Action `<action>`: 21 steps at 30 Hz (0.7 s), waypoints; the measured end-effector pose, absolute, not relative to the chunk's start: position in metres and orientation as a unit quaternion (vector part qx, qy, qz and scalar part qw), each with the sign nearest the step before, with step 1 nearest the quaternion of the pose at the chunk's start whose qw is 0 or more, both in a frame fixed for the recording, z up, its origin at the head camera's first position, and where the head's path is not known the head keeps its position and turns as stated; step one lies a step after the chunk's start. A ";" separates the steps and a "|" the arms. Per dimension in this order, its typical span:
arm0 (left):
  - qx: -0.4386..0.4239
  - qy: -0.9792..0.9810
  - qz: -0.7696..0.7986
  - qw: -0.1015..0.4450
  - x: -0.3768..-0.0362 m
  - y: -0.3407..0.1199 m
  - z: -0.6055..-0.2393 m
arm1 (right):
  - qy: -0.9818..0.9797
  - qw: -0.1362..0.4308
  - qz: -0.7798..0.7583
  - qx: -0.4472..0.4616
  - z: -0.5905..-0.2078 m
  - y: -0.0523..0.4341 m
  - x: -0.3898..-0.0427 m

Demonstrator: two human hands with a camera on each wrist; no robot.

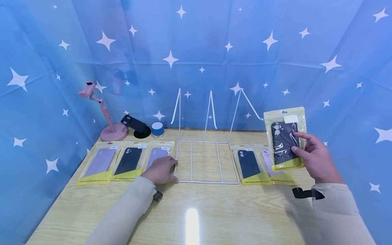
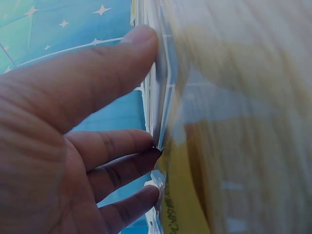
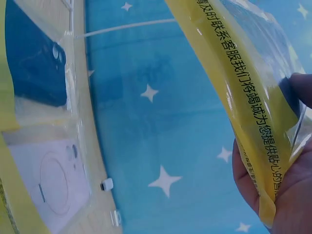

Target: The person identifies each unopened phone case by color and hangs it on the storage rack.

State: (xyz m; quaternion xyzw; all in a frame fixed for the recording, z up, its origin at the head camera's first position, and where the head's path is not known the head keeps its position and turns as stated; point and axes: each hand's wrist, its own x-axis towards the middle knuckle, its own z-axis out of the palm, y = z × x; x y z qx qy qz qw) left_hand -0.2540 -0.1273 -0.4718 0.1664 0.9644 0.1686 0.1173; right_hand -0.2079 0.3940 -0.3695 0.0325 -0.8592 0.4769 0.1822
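The wooden table [image 1: 214, 214] carries everything, and behind the fingers of both hands a blue star-patterned cloth [image 1: 196, 51] closes the scene. Between the two hands stands the white wire rack [image 1: 207, 161], with its flat grid lying on the wood and its thin prongs rising at the back, probably so that packs can lean there. The left hand [image 1: 161, 170] rests flat beside the rack's left edge; its fingers [image 2: 117, 165] are straight and relaxed, gripping nothing, and their tips touch the rack frame and the edge of the lavender case pack [image 1: 157, 157], it seems to keep them steady. Further out from these fingers lie a black case pack [image 1: 128, 162] and another pale pack [image 1: 99, 163]. The right hand [image 1: 315, 158] is raised above the table, and its fingers and thumb pinch the packaged black phone case [image 1: 284, 139] by the right side, holding it upright with the front toward the person, likely for looking at it. Below and left of these fingers lie a dark case pack [image 1: 248, 165] and a light pack [image 1: 274, 166], partly overlapping. A pink phone stand [image 1: 105, 114] is far behind.
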 end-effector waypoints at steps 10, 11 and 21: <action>0.165 0.965 0.169 0.117 -0.253 -0.127 -0.468 | -0.829 0.204 0.518 0.060 -0.369 0.375 -0.197; 0.166 0.965 0.169 0.117 -0.253 -0.127 -0.468 | -0.821 0.207 0.528 0.067 -0.369 0.373 -0.196; 0.161 0.965 0.166 0.121 -0.253 -0.127 -0.470 | -0.739 0.197 0.634 0.114 -0.368 0.357 -0.181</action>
